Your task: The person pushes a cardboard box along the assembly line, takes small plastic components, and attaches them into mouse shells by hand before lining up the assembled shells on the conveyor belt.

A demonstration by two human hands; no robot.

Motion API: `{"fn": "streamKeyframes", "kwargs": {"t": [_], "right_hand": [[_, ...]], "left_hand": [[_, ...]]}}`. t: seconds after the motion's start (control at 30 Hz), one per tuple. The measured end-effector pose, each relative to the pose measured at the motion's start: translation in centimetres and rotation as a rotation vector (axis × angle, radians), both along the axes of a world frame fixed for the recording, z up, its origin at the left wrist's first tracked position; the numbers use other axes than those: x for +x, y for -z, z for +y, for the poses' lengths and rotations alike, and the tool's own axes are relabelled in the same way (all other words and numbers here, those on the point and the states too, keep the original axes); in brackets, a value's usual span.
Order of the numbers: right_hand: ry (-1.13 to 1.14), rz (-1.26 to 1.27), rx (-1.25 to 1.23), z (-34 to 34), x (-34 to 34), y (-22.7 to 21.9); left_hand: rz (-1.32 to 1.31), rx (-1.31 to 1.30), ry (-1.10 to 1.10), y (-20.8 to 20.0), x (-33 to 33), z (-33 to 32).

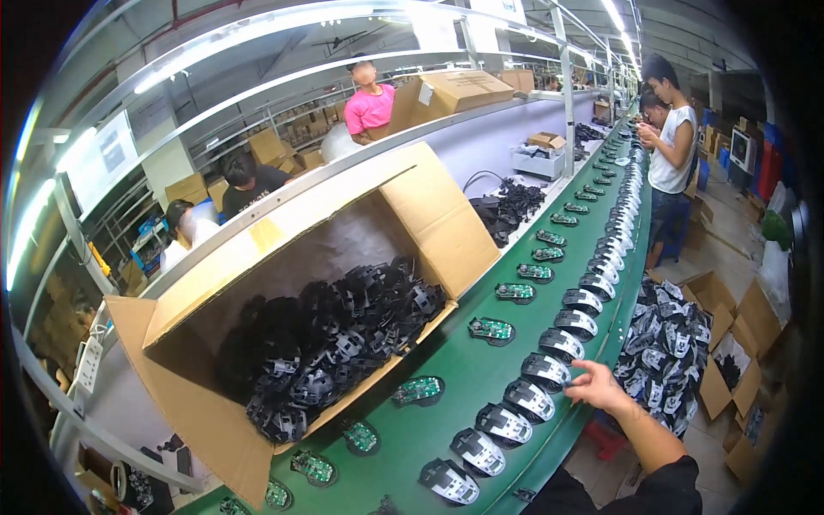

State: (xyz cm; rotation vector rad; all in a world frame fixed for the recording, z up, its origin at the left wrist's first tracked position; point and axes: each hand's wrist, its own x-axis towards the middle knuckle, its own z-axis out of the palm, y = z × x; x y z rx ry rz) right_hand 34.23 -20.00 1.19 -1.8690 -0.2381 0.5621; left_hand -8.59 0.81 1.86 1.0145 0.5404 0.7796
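My right hand (598, 386) reaches in from the lower right over the near edge of the green conveyor belt (463, 386). Its fingers are apart and nothing shows between them. The fingertips are beside a black-and-white computer mouse shell (546, 372); whether they touch it I cannot tell. More such shells, like the one at the near end (450, 481), stand in a long row along the belt's near side. A second row holds mouse bases with green circuit boards (419, 390). My left hand is out of view.
A large open carton (343, 240) of black plastic parts (343, 343) leans over the belt's far side. A heap of mouse shells (665, 352) lies right of the belt, by open cartons (730, 369). Several people work nearby, including one in a white top (674, 146).
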Motion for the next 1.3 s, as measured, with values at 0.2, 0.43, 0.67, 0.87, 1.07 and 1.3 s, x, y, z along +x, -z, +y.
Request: {"fn": "streamKeyframes", "kwargs": {"t": [0.2,0.43,0.67,0.87,1.07,1.3], "right_hand": [[0.061,0.387,0.353,1.6,-2.1,-0.8],[0.085,0.466,0.493,0.8,0.2,0.0],[-0.153,-0.418,0.392,13.3,15.1,-18.3],[-0.083,-0.738,0.281,18.4,14.9,-25.7],[-0.403,-0.345,0.061,9.8,7.8,-8.8],[-0.296,-0.481,-0.568,2.7,4.3,-5.7]], "left_hand": [[0.093,0.212,-0.033,0.5,-0.2,0.7],[0.238,-0.105,-0.105,-0.2,1.1,-1.3],[0.091,0.14,-0.099,0.6,2.3,-1.6],[0.215,0.242,-0.179,-1.6,2.3,-0.5],[0.238,0.254,-0.158,-1.2,2.3,-0.6],[0.349,0.469,-0.006,1.4,-1.6,2.1]]}}
